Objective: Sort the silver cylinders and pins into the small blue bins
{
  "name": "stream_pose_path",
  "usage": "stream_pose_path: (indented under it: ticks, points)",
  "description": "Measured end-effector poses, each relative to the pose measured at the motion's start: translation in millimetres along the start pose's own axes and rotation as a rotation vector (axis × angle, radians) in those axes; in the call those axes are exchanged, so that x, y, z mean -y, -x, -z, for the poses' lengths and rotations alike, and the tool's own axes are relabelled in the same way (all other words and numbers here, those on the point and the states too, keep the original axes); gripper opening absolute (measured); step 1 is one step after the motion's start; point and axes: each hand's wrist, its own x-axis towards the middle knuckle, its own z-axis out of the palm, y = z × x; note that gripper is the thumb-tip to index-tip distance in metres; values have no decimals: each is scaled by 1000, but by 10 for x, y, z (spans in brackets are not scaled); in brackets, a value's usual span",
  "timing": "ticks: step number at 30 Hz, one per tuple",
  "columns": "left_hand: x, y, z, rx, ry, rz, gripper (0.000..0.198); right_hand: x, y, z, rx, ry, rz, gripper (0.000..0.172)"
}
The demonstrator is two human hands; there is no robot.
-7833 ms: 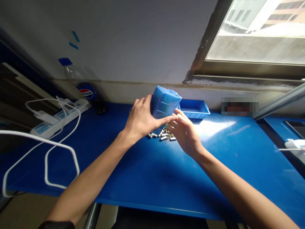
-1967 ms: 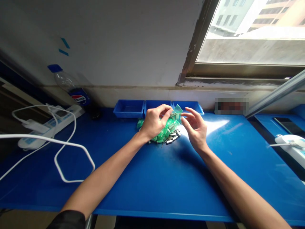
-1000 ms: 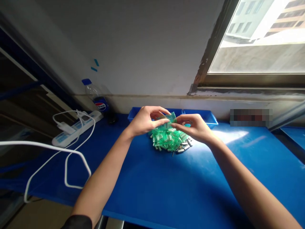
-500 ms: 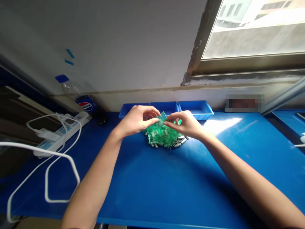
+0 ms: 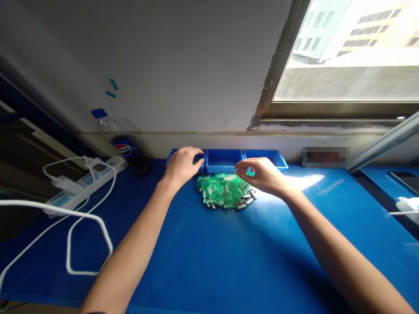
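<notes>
My left hand [image 5: 183, 166] is over the left blue bin [image 5: 172, 152], its thumb and fingers apart. A dark green patch shows in the gap there; I cannot make out what it is. My right hand [image 5: 262, 175] hovers above the right end of the pile, fingers curved, with a gap between thumb and forefinger. Some green shows behind those fingers, either pile or a piece. The pile [image 5: 222, 192] is of small, clear green pieces or packets mixed with silvery metal parts, lying on the blue tabletop [image 5: 203, 253].
Behind the pile stand a middle blue bin [image 5: 224, 169] and a right blue bin [image 5: 266, 155], against the wall. At left are a cola bottle [image 5: 122, 146], a power strip [image 5: 87, 185] and looping white cables [image 5: 104, 231]. A phone-like dark slab [image 5: 406, 179] lies far right.
My hands have moved apart, and the small green piece between their fingertips has left that spot. My left hand has shifted left to the left bin. The camera view has shifted slightly.
</notes>
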Motion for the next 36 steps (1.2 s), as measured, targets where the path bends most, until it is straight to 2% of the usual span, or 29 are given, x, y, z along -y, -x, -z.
stream_pose_path:
  ticks: [5, 8, 12, 15, 19, 24, 28, 31, 34, 36]
  points:
    - [-232, 35, -20, 252, 178, -197, 27, -23, 38, 177, 5, 317, -299, 18]
    - [-343, 68, -65, 320, 221, -252, 29, -117, 54, 204, 63, 336, -419, 19]
    - [-463, 127, -176, 360, 223, -342, 35, -281, 48, 151, 145, 186, -405, 10]
    - [-578, 185, -255, 402, 211, -440, 43, -342, 36, 131, 118, 88, -386, 8]
    - [-715, 251, -339, 449, 139, -538, 48, -290, 24, 196, 82, -90, -381, 11]
    - [-731, 271, -413, 434, 87, -535, 45, -117, 55, 348, -25, -106, -359, 12]
    - [-711, 257, -426, 409, 138, -525, 46, -9, 121, 490, -68, -114, -292, 13]
    - [-716, 229, -405, 316, 271, -418, 47, 34, 162, 584, -94, -134, -241, 11]
    - [-704, 187, -375, 179, 468, -236, 49, 39, 176, 636, -65, -208, -176, 13]
    - [-677, 158, -356, 129, 633, -107, 56, 23, 163, 638, -25, -296, -131, 17]
